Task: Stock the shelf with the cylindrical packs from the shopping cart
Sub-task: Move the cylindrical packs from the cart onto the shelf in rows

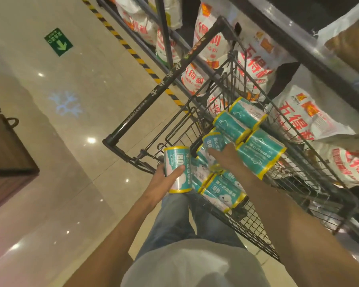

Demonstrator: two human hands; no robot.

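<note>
A black wire shopping cart [282, 206] holds several teal cylindrical packs with yellow ends, among them one at the right [261, 154] and one near me [222, 193]. My left hand [164, 179] grips one such pack [177, 168] upright, just outside the cart's near left corner. My right hand [226, 156] reaches into the cart and its fingers close round another pack [212, 142] in the pile. The shelf [298, 38] runs along the right, behind the cart.
White flour sacks with red print [304, 119] fill the shelf beside the cart. The cart handle [166, 79] points away to the upper left. Yellow-black tape [129, 46] lines the shelf base. A wooden fixture [6, 154] stands at the left on the glossy floor.
</note>
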